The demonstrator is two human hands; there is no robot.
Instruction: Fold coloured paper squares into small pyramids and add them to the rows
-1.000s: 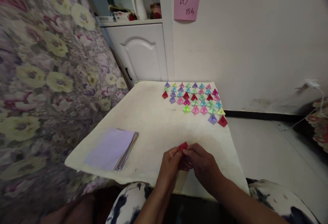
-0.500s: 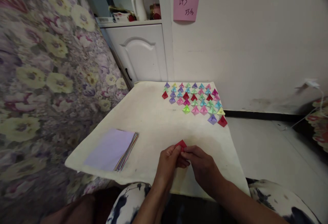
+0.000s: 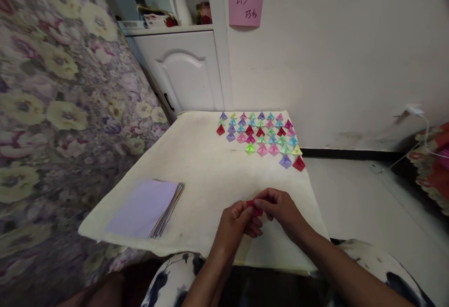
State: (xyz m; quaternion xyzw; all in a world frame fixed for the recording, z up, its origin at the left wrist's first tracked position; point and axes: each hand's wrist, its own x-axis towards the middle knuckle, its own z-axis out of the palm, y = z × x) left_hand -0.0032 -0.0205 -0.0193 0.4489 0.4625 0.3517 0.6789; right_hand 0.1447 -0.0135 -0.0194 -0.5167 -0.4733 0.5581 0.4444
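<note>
A small folded piece of red paper (image 3: 257,210) is pinched between my two hands above the near part of the table. My left hand (image 3: 239,220) grips it from the left, thumb on top and the other fingers curled beneath. From the right, my right hand (image 3: 277,204) pinches its upper edge between thumb and fingers. Parts of the paper are hidden by the fingertips, so its exact folded form is hard to make out.
Rows of small folded paper pieces (image 3: 262,149) in many colours cover the table's far right. A stack of coloured paper (image 3: 142,208), lilac on top, lies at the left. Beyond the cream-covered table (image 3: 196,157) stand a white cabinet (image 3: 185,73) and a wall.
The red paper has been turned in my fingers. My right hand has shifted up onto its top edge. The whole view has swung slightly to the right.
</note>
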